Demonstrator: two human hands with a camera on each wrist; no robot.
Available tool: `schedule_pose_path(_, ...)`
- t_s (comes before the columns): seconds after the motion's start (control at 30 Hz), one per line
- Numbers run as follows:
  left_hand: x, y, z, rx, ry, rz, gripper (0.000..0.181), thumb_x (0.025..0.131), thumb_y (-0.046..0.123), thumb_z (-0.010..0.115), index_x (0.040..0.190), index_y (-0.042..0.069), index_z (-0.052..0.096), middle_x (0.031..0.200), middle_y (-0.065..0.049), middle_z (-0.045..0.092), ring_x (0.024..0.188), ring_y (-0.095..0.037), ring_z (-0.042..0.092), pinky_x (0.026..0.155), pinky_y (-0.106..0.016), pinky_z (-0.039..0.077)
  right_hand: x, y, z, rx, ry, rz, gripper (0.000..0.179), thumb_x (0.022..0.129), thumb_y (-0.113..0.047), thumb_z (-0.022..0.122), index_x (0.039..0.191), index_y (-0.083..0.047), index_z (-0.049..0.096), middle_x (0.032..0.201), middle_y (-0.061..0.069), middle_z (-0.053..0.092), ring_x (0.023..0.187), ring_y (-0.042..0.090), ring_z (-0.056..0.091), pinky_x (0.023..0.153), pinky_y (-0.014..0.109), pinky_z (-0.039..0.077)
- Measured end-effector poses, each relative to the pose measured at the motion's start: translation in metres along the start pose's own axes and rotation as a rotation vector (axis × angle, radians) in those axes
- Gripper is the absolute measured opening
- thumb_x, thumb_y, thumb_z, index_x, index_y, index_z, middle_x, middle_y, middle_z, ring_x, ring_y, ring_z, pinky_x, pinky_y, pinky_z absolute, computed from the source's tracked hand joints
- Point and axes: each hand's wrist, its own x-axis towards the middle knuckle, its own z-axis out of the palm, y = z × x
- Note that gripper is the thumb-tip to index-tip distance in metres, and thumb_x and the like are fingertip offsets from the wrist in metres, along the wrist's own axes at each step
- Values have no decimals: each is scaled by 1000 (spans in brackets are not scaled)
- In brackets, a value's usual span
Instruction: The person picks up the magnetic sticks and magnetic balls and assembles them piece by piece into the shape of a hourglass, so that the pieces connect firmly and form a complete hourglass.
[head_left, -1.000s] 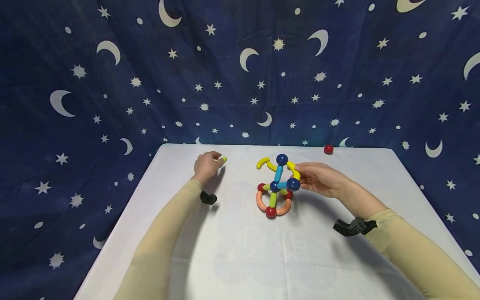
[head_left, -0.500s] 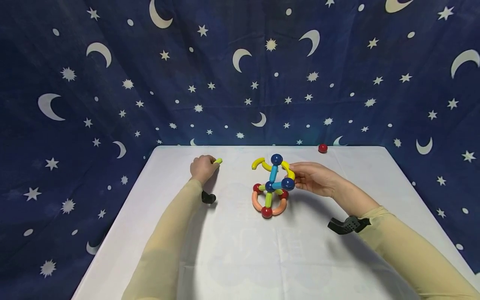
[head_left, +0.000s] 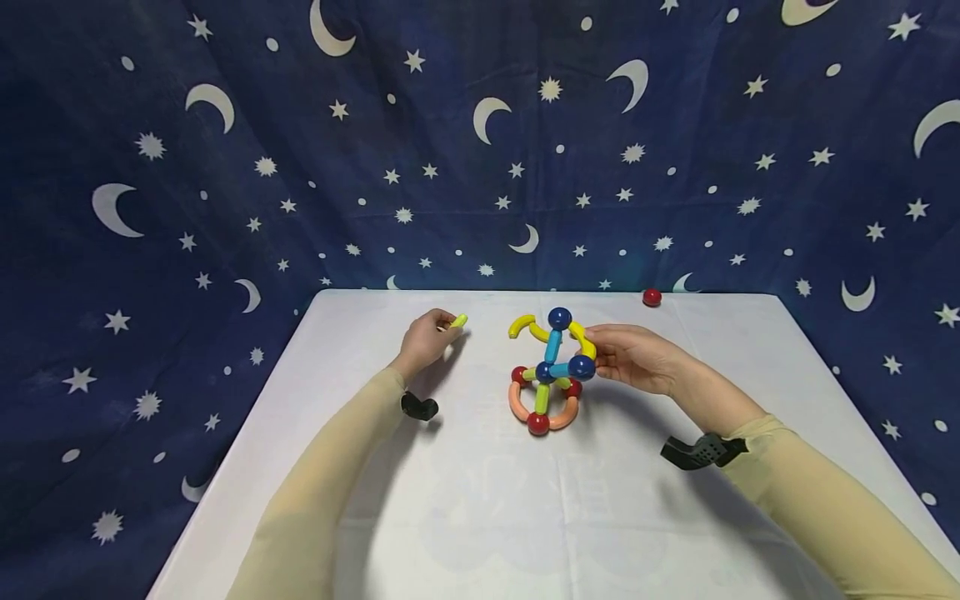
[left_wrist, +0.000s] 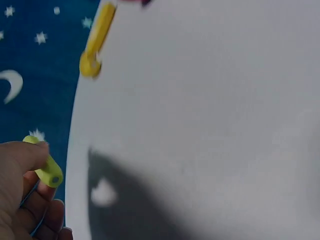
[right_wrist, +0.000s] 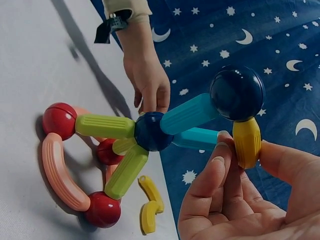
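My left hand [head_left: 426,340] pinches a short yellow-green magnetic rod [left_wrist: 48,172] between thumb and fingers, above the table's far left part. The rod's grey end shows in the left wrist view. My right hand [head_left: 637,358] pinches a curved yellow rod [right_wrist: 247,143] that meets a dark blue ball [right_wrist: 237,93] on a magnetic ball-and-stick model. Two light blue rods [right_wrist: 189,114] lead up from the model's central blue ball [right_wrist: 153,131]. Below it, green rods [right_wrist: 105,126] slope down to red balls [right_wrist: 102,210], linked by curved orange rods [right_wrist: 61,172] at the base.
Two curved yellow rods [head_left: 522,325] lie end to end behind the model. A loose red ball [head_left: 652,297] sits at the back edge of the white-covered table [head_left: 480,517]. A dark blue cloth [head_left: 450,150] with moons and stars hangs behind.
My left hand has come up and to the right with the green rod, nearer the model. The right hand keeps its grip on the curved yellow rod. The head view shifts slightly.
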Motion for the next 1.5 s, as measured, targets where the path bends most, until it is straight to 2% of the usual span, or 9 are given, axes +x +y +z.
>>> schedule_pose_path(0.07,-3,4,3,-91,-19,26,40,101,30,65,133,5,63,119,-11,67,106,-27,63,84,-40,52,0,0,0,6,3,4,51,104,-29,63,142,1,46,99,5,70,86,18,58,77,22,55)
schedule_pose_path(0.2,-11,14,9,-215,-37,72,39,101,28,66,133,5,64,114,-9,67,105,-25,62,83,-38,50,0,0,0,13,-5,2,53,104,-29,63,143,2,45,99,5,70,85,17,59,77,22,55)
schedule_pose_path(0.43,-25,32,20,-351,-85,137,31,97,21,73,122,4,66,110,-6,70,103,-21,62,86,-34,50,0,1,0,19,-5,6,47,104,-28,62,139,0,47,100,5,70,85,17,61,79,23,56)
schedule_pose_path(0.73,-42,53,27,-502,-139,197,31,93,21,78,119,7,69,103,-2,70,95,-19,61,79,-31,49,-1,0,-1,15,-14,5,47,104,-29,63,138,-2,47,102,4,70,87,17,62,82,24,55)
schedule_pose_path(0.93,-54,65,33,-549,-173,224,29,92,22,79,117,9,70,105,0,72,96,-19,63,82,-32,49,-1,1,-1,-4,-9,2,55,104,-30,63,144,1,43,102,4,70,89,18,60,79,23,55)
schedule_pose_path(1.13,-66,74,35,-583,-211,262,27,93,19,77,115,7,69,105,-2,72,95,-19,64,83,-30,50,-1,0,0,-15,-3,0,50,103,-31,63,140,-2,47,103,4,70,91,19,60,77,23,55)
schedule_pose_path(1.5,-73,81,42,-611,-225,261,26,93,18,77,115,6,68,103,-4,70,92,-21,63,79,-29,50,0,0,0,-25,5,4,52,102,-32,65,141,-2,48,100,3,67,92,18,60,78,24,55)
